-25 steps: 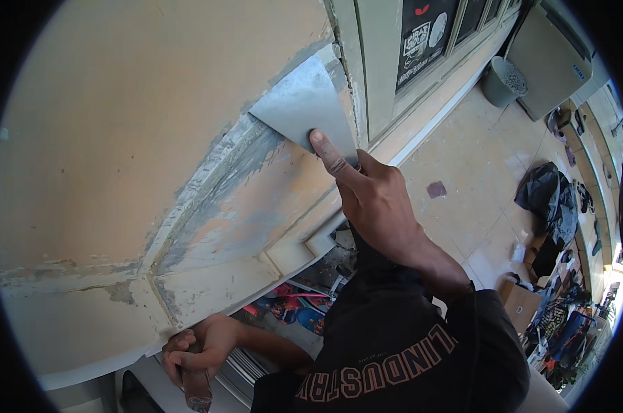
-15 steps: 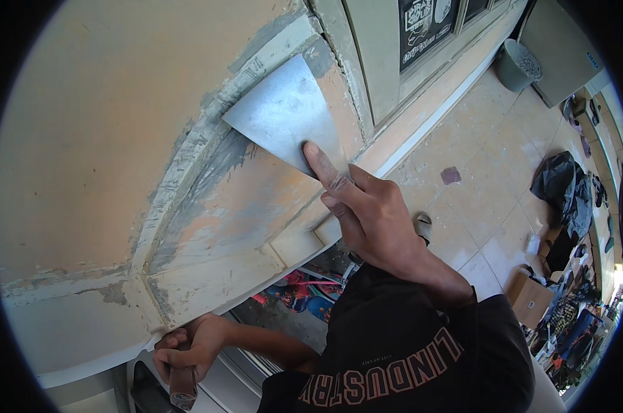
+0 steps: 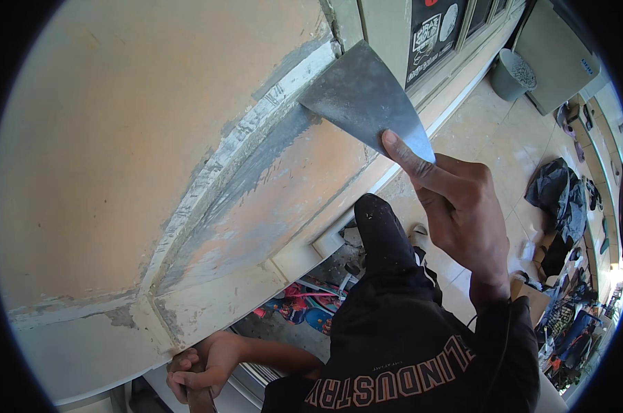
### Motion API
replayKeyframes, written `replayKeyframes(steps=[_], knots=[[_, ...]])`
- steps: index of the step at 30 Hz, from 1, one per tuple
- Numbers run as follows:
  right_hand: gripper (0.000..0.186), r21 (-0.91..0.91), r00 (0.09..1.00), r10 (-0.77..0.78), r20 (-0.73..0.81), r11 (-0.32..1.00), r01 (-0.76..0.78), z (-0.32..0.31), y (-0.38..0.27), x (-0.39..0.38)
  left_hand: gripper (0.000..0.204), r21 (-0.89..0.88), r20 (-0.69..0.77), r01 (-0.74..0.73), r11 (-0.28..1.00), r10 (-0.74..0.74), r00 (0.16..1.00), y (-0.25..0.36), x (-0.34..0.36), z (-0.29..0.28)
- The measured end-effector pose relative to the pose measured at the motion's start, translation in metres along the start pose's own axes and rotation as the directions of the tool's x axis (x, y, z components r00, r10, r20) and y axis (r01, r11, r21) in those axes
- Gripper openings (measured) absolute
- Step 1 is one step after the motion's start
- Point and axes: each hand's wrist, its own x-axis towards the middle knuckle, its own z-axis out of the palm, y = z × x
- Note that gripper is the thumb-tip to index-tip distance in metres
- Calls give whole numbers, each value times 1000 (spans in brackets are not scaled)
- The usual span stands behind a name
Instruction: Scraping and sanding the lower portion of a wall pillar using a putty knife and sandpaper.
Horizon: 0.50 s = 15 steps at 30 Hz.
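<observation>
A wide putty knife with a flared metal blade is in my right hand. My index finger presses along the blade, and its handle is hidden in my grip. Its broad edge is at the upper end of a curved raised trim on the peach wall; whether it touches cannot be made out. Grey filler is smeared beside the trim. At the lower left, below the ledge, my left hand is closed around a brown handle-like piece, whose far end is cut off.
A pale ledge runs under the wall. On the tiled floor at the right stand a grey bucket and a black plastic bag, with cardboard and clutter nearby. Colourful items lie beneath the ledge. A framed panel with stickers is at the top.
My right hand has moved right with the putty knife, whose blade now sits nearer the trim's upper end. The view has shifted slightly; my left hand keeps its hold by the ledge.
</observation>
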Motion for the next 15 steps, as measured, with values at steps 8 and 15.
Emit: replayKeyframes(steps=[8, 15], knots=[[61, -102, 994, 96, -53, 990, -101, 13, -43, 2, 9, -130, 38, 9, 991, -4, 999, -7, 7, -10], [60, 151, 980, 78, -185, 987, -51, 57, -10, 3, 12, 16, 7, -18, 1000, 18, 1000, 1, 2, 5]])
